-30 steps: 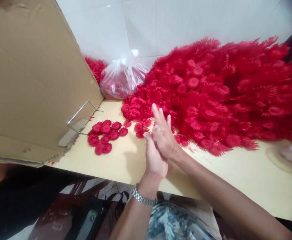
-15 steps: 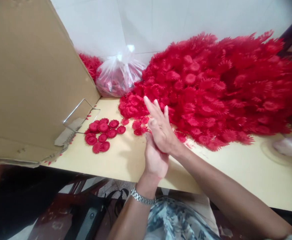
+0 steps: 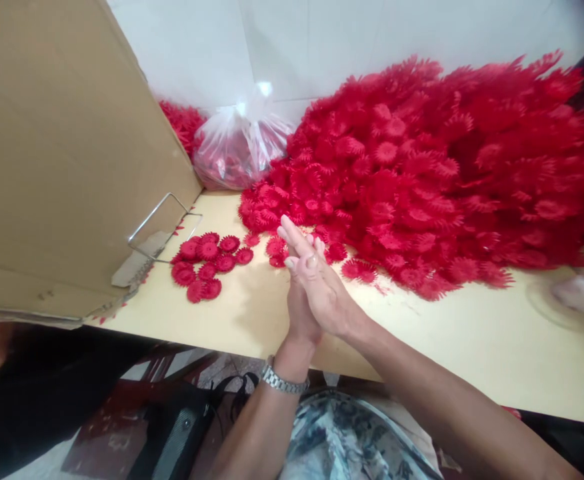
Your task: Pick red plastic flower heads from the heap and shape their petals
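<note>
My right hand (image 3: 322, 293) lies palm to palm against my left hand (image 3: 302, 313), over the table in front of me. The right fingers are stretched and pressed together, pointing up and left. Most of the left hand is hidden behind the right one, and I cannot see whether anything sits between the palms. Just beyond the fingertips are a few loose red fringed flower discs (image 3: 275, 247). To the left lies a group of red, cupped flower discs (image 3: 208, 251). A large heap of red fringed flower pieces (image 3: 397, 180) rises behind and to the right.
A tall cardboard box (image 3: 72, 153) stands at the left, with a bent metal wire frame (image 3: 145, 223) beside it. A tied clear plastic bag (image 3: 237, 150) of red pieces rests near the wall. The pale table (image 3: 497, 353) has its edge close to my body. Another person's dark clothing (image 3: 47, 393) shows lower left.
My right hand has slid back toward me along the left, and its fingers have tilted left. The left hand is more covered. The flower discs lie as before.
</note>
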Motion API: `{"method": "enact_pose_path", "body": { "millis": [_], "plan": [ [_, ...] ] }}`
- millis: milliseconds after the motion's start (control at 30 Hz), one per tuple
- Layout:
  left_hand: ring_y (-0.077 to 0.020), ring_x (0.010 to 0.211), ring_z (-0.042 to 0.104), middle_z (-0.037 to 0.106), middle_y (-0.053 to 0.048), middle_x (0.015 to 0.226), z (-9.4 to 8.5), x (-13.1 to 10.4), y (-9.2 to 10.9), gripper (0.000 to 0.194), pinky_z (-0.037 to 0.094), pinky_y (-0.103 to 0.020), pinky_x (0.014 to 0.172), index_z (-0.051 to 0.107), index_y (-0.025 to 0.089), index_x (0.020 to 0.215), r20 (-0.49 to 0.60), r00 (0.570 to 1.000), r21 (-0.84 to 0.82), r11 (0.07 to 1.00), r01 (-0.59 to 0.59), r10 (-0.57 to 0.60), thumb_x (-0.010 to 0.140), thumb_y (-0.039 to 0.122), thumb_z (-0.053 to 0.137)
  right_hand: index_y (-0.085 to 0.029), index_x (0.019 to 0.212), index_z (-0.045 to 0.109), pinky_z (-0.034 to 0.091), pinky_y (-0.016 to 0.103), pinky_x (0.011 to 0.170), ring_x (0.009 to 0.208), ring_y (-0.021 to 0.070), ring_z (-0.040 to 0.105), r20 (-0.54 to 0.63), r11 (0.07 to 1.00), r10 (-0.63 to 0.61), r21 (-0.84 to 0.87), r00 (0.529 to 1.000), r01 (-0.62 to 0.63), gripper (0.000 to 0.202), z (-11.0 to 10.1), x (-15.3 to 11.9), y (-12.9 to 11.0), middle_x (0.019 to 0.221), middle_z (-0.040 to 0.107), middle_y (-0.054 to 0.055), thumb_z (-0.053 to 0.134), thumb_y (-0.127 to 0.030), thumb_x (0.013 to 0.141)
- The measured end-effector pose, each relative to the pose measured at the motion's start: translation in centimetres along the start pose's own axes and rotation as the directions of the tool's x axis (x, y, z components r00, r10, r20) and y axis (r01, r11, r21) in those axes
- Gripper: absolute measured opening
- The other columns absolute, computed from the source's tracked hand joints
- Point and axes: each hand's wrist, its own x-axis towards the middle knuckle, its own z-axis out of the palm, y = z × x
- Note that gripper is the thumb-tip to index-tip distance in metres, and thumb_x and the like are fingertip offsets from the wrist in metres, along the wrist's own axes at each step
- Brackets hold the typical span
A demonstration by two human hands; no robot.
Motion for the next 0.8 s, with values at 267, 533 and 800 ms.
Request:
{"method": "enact_pose_path", "body": {
  "millis": [267,533,800],
  "plan": [
    [-0.0210,0.140,0.019,0.038,0.005,0.147,0.1,-0.2,0.4,0.069,0.021,-0.043,0.114,0.044,0.035,0.133,0.096,0.995,-0.160,0.987,0.033,-0.018,0.083,0.069,0.010,-0.035,0.145,0.020,-0.007,0.055,0.113,0.142,0.0222,0.007,-0.019,0.977,-0.096,-0.191,0.995,0.090,0.062,0.2,-1.6,2.7,0.153,0.018,-0.005,0.012,-0.062,0.090],
    [-0.0195,0.140,0.019,0.037,0.006,0.147,0.3,-0.3,-0.1,0.054,0.017,-0.037,0.116,0.043,0.034,0.135,0.166,0.985,-0.139,0.990,-0.014,0.037,0.091,0.057,0.020,-0.032,0.147,0.012,-0.009,0.051,0.114,0.142,0.0199,0.001,-0.062,0.984,-0.089,-0.162,0.994,0.078,0.064,-0.5,0.5,0.3,0.153,0.018,-0.006,0.008,-0.061,0.090],
    [-0.0191,0.141,0.011,0.030,0.009,0.150,0.3,0.0,0.1,0.061,0.018,-0.039,0.115,0.034,0.038,0.139,0.098,0.995,-0.095,0.995,-0.007,0.017,0.087,0.062,0.014,-0.036,0.146,0.014,-0.008,0.054,0.114,0.142,0.0227,0.003,0.021,0.963,-0.143,-0.228,0.990,0.144,0.062,0.1,-2.3,1.5,0.153,0.019,-0.005,0.012,-0.062,0.090]
  ]
}}
